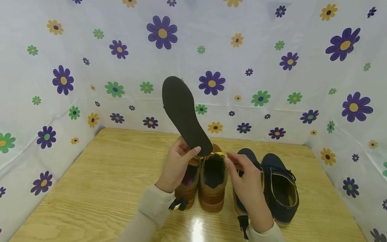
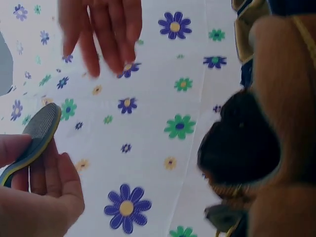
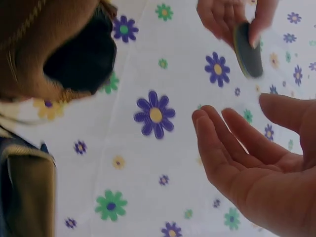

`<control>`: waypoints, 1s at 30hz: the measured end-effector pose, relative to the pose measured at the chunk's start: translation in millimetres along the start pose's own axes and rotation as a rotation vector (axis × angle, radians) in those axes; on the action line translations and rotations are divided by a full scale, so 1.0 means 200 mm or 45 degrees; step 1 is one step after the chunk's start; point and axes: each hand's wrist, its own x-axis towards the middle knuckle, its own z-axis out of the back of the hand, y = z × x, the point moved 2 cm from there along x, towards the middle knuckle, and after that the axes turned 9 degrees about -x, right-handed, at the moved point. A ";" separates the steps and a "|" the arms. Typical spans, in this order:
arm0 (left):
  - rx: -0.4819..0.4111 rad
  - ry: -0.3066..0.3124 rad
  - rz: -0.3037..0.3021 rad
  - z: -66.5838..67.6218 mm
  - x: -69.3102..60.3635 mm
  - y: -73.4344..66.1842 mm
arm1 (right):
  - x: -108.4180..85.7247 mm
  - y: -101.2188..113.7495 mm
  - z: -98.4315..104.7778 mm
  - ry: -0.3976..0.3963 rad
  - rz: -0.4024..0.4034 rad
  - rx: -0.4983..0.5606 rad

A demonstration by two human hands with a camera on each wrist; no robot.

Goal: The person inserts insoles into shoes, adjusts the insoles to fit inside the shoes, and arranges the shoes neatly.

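Note:
A dark insole (image 1: 182,111) stands tilted upright in the head view, its lower end pinched between the thumb and fingers of my left hand (image 1: 175,164). The left wrist view shows the insole (image 2: 42,128) edge-on, with a thin yellow line along its side. Below it on the table sits a pair of brown shoes (image 1: 212,198) with yellow laces. My right hand (image 1: 249,183) hovers between the brown shoes and a dark blue pair. Its fingers are loosely bent, and in the right wrist view nothing lies between the fingers and thumb (image 3: 286,111).
The dark blue shoes (image 1: 281,210) stand at the right on the wooden table (image 1: 99,188), partly hidden by my right hand. A white flower-patterned cloth (image 1: 187,60) rises behind the table and along both sides.

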 end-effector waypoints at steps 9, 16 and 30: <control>-0.128 0.103 0.152 -0.11 -0.07 0.11 | 0.01 0.00 -0.10 0.045 -0.171 0.602; -0.039 0.185 0.180 -0.15 -0.09 0.16 | 0.01 -0.01 -0.12 -0.091 -0.306 0.939; 0.012 -0.030 0.049 0.01 0.00 -0.01 | 0.02 -0.04 0.02 -0.457 0.117 0.723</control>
